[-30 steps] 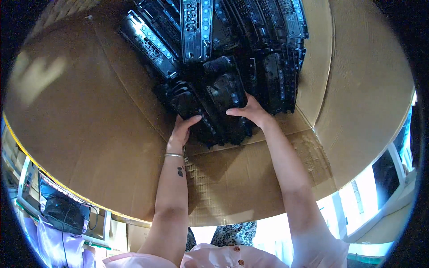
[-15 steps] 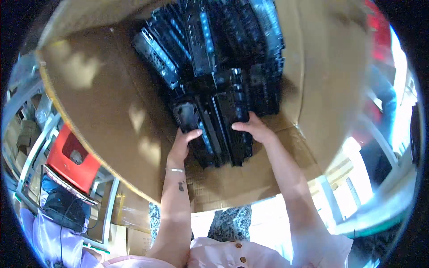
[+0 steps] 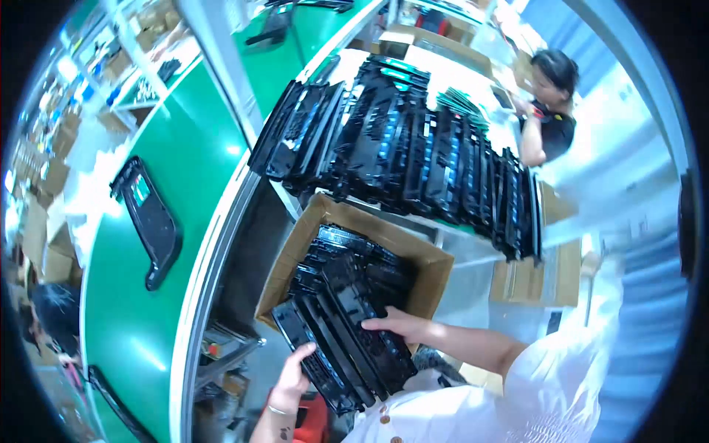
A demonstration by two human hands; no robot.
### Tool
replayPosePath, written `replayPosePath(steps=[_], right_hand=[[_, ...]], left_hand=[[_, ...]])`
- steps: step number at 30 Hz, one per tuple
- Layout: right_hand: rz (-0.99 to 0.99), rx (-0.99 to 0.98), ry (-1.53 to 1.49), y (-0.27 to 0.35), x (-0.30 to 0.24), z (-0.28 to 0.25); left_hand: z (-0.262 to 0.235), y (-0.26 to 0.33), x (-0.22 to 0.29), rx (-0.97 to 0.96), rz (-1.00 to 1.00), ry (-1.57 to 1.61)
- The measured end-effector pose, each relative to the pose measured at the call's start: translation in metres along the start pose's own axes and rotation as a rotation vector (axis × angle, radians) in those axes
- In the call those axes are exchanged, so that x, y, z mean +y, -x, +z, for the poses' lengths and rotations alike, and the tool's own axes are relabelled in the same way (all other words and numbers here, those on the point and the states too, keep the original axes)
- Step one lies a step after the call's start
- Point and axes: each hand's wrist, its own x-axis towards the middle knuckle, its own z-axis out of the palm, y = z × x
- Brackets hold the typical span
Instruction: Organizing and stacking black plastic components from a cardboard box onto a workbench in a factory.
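Observation:
Between my two hands is a bundle of long black plastic panels, standing side by side with bluish strips along them. My left hand grips the bundle's left side, thumb on top. On the right side my right hand is closed round it, its thumb also lying on top. The bundle is held over the near edge of a cardboard box. More black panels lie inside the box, partly hidden by the held ones. The fingers under the bundle are out of sight.
Beyond the box, many similar black panels stand in rows on a table. To the left runs a green conveyor belt carrying a black curved part. A person is at the far right; another person's head shows at the left edge.
The bundle has come up out of the box with both hands still on it. My view has pulled back and turned, so the conveyor and table now show.

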Motion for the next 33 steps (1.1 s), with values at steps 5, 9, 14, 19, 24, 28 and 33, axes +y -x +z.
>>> replayPosePath(steps=[5,9,14,19,24,28,33], right_hand=[[-0.171,0.198,-0.092,0.07,-0.083,0.038],[-0.464,0.177,-0.187,0.136,-0.168,0.01],[-0.728,0.015,-0.365,0.153,-0.219,-0.077],[-0.66,0.115,-0.461,0.144,-0.232,-0.174],[-0.605,0.45,-0.272,0.145,-0.221,-0.214],[-0.517,0.662,0.028,0.129,-0.214,-0.25],[-0.647,1.263,0.563,0.119,-0.212,-0.238]], left_hand=[[0.106,0.064,0.11,-0.118,0.069,-0.273],[0.228,0.046,0.155,-0.314,0.185,-0.483],[0.361,-0.018,0.184,-0.552,0.138,-0.699],[0.435,-0.097,0.161,-0.631,0.023,-0.788],[0.457,-0.123,0.138,-0.549,0.013,-0.91],[0.467,-0.145,0.146,-0.48,0.021,-1.172],[0.479,-0.136,0.133,-0.403,0.211,-1.466]])
